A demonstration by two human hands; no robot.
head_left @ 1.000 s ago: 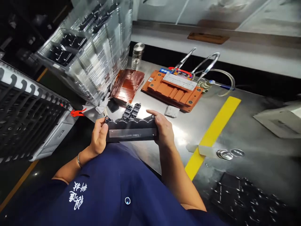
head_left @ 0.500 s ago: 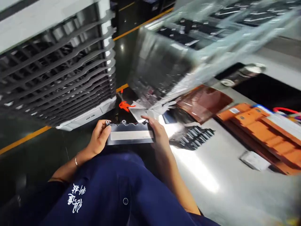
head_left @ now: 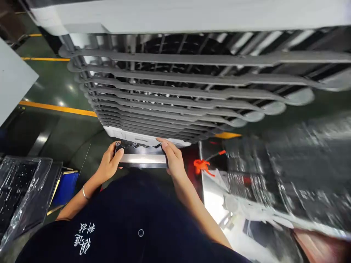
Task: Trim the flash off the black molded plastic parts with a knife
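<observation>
Head view: left hand (head_left: 109, 163), right hand (head_left: 174, 159) grip opposite ends of black part (head_left: 144, 150), fingers closed on it; held in air off left edge of bench (head_left: 210, 202), orange object (head_left: 202, 166) by that edge.

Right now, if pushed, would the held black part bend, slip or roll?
The black part is probably stiff: its lower edge runs straight between left hand and right hand. Its shiny strip may be slippery. Flat-faced, it probably won't roll.
</observation>
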